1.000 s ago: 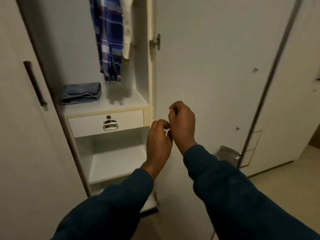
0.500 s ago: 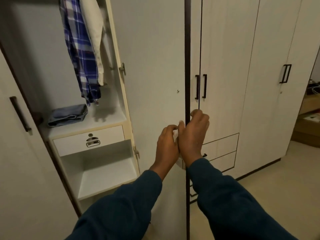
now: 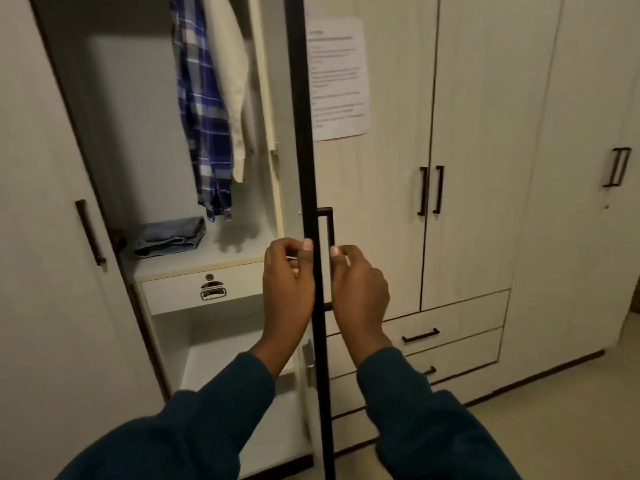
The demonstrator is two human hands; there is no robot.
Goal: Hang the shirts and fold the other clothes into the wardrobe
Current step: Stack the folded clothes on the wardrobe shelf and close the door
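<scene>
Both hands are up at the dark front edge of the open wardrobe door (image 3: 308,133), which stands edge-on to the camera. The left hand (image 3: 287,282) sits on the compartment side of that edge, fingers curled in with the thumb tip laid against the edge itself — whether it's actually pinching the door or just touching it, I can't tell. The right hand (image 3: 358,289) is on the other side of the edge, fingers loosely curled close to the black door handle (image 3: 329,230), with nothing clearly held in them.

To the left of the door edge the wardrobe compartment is open. A blue plaid shirt (image 3: 204,116) hangs there, with a cream shirt (image 3: 230,81) hanging right beside it, closer to the door edge. Below the shirts, a folded blue-grey garment (image 3: 169,235) lies on the shelf (image 3: 207,259), further left from the edge. Under that shelf is a white drawer (image 3: 180,294) with a metal pull — and an open cubby below it.

To the right of the door edge a printed paper sheet (image 3: 337,77) is stuck on the next wardrobe front, with more closed doors beyond it.
</scene>
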